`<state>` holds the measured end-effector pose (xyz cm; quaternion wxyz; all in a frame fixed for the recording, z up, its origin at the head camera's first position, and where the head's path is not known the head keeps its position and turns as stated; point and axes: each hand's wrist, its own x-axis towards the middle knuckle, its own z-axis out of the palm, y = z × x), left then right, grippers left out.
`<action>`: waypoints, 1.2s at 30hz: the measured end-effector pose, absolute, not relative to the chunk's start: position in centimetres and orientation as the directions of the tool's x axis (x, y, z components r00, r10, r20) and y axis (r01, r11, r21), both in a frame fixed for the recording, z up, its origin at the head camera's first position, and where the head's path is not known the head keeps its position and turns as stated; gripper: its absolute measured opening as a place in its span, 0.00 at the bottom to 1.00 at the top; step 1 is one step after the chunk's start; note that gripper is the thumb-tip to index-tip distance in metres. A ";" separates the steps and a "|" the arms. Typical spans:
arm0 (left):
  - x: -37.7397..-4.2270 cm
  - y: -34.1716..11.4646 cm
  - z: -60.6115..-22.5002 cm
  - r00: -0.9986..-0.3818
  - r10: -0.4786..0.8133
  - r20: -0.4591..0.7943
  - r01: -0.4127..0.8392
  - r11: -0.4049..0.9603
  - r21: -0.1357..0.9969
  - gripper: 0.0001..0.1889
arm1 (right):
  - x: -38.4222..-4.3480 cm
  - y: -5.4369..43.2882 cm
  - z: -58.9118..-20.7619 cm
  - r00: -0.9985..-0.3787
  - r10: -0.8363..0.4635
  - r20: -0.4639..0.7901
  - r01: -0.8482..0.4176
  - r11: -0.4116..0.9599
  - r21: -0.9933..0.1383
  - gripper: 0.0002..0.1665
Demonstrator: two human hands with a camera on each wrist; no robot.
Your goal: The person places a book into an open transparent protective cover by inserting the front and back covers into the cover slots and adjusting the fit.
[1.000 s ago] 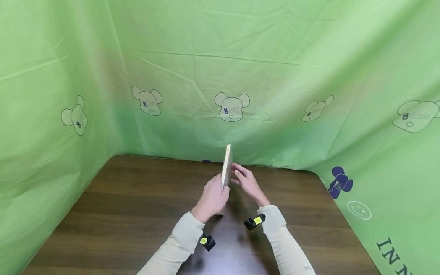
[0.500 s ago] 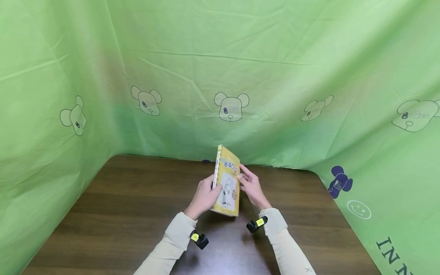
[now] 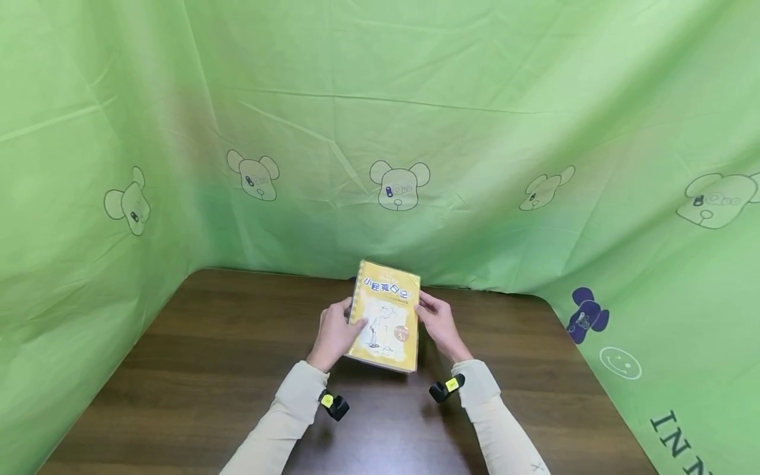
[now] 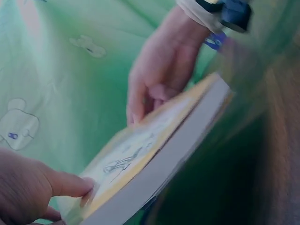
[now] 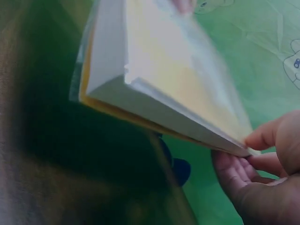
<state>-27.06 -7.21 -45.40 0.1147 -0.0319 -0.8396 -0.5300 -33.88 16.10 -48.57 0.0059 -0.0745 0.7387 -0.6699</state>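
Observation:
A thick book (image 3: 388,310) with a yellow cover, blue title characters and a line drawing is held up over the table, its front cover facing me and slightly tilted. My left hand (image 3: 334,335) grips its left edge, thumb on the cover and fingers hidden behind. At the opposite edge, my right hand (image 3: 441,326) pinches the book. The right wrist view shows fingers of that right hand (image 5: 276,180) on both sides of the book's edge. In the left wrist view the thumb of my left hand (image 4: 33,185) presses on the cover, and white page edges show.
Beneath the hands lies a dark brown wooden table (image 3: 237,349) with rounded far corners. A green cloth (image 3: 320,132) printed with bear heads hangs behind it and along both sides. Each sleeve cuff has a black wrist device (image 3: 334,404) with a yellow tag.
The book has turned from edge-on to showing its front cover. My left hand has moved left and toward me with it; the right hand has closed onto the right edge.

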 end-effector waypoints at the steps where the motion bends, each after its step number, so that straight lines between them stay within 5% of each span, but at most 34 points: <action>1: -27.1 -7.2 -45.6 -0.970 -0.074 0.231 0.174 0.447 0.877 0.19 | -33.9 16.1 -48.5 -0.986 -0.137 0.099 -0.114 0.105 -0.988 0.28; 6: -27.4 -7.2 -47.0 -0.967 -0.080 0.241 0.174 0.485 0.857 0.22 | -34.0 16.2 -48.3 -0.979 -0.174 0.104 -0.137 0.191 -0.972 0.30; 13: -28.0 -7.1 -48.8 -0.970 -0.018 0.243 0.184 0.597 0.781 0.04 | -34.0 16.5 -48.9 -0.985 -0.165 0.048 -0.097 0.299 -0.949 0.31; 28: -29.4 -7.2 -50.5 -0.940 -0.043 0.338 0.232 0.643 0.729 0.13 | -34.9 15.4 -50.1 -0.996 -0.076 0.035 -0.059 0.345 -0.937 0.28; 36: -29.9 -7.2 -50.9 -0.960 -0.071 0.270 0.182 0.571 0.800 0.14 | -34.9 14.8 -50.1 -0.996 -0.092 -0.021 -0.015 0.377 -0.926 0.34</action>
